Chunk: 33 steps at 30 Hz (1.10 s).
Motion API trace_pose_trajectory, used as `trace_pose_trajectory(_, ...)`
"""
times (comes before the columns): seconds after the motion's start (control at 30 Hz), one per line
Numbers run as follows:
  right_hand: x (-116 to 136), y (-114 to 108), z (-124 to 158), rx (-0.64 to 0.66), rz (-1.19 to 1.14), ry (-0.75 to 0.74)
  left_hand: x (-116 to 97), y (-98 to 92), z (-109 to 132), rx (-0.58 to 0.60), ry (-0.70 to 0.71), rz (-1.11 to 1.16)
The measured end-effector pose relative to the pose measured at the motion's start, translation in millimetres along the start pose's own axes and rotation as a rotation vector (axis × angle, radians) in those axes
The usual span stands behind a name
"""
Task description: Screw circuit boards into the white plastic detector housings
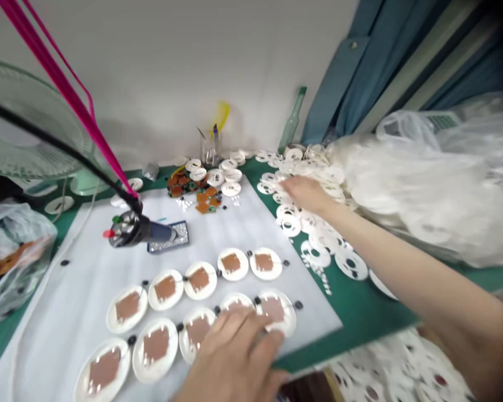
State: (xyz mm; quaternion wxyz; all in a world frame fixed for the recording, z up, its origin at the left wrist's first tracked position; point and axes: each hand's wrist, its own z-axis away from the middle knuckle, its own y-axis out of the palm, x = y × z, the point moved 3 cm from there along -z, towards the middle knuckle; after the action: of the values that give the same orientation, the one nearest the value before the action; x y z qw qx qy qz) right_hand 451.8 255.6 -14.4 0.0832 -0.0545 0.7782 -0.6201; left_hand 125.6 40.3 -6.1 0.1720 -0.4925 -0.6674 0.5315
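A: Left to right, what's risky?
B: Hot-air gun (140, 230) sits close to the discs. My left hand (230, 357), spread wide, empty, presses a brown-patched white disc (198, 329); pressure could shift it. Right hand (304, 194), narrow at the ring pile (318, 240), might scatter rings; holding? Can't tell.

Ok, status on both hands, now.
Left hand on white discs with brown patches; right hand on white punched discs; black handheld tool lying left of both.
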Motion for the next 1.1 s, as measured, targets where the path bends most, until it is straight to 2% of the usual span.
trace_pose_trajectory(0.1, -13, -6, 1, -0.143, 0.013, 0.231, -15, 21.7, -24, 0.198, 0.044, -0.166)
trace_pose_trajectory(0.2, -15, -16, 1, -0.153, -0.022, 0.317, -19, 25.6, -35, 0.286, 0.093, -0.210)
trace_pose_trajectory(0.3, 9, -27, -13, -0.103, -0.085, 0.226, -17, 24.3, -40, 0.266, 0.098, -0.207)
trace_pose_trajectory(0.4, 51, -29, -46, -0.074, -0.161, 0.116, -20, 24.0, -45, 0.224, 0.147, -0.230)
trace_pose_trajectory(0.53, 93, -10, -89, 0.076, -0.245, 0.190, -25, 21.2, -50, 0.208, 0.077, -0.184)
trace_pose_trajectory(0.67, 103, 10, -101, 0.206, -0.273, 0.301, -24, 23.3, -46, 0.226, 0.015, -0.071)
trace_pose_trajectory(0.77, 102, 6, -98, 0.233, -0.289, 0.343, -18, 26.5, -43, 0.212, -0.067, 0.048)
trace_pose_trajectory(0.87, 99, -19, -88, 0.199, -0.307, 0.367, -12, 26.6, -42, 0.167, -0.194, 0.239)
trace_pose_trajectory(0.93, 92, -45, -68, 0.160, -0.313, 0.381, -9, 26.3, -43, 0.171, -0.269, 0.331)
trace_pose_trajectory(1.03, 82, -79, -4, 0.149, -0.316, 0.391, -8, 26.3, -43, 0.190, -0.337, 0.379)
trace_pose_trajectory(1.1, 77, -85, 56, 0.196, -0.333, 0.407, -7, 26.1, -42, 0.179, -0.358, 0.378)
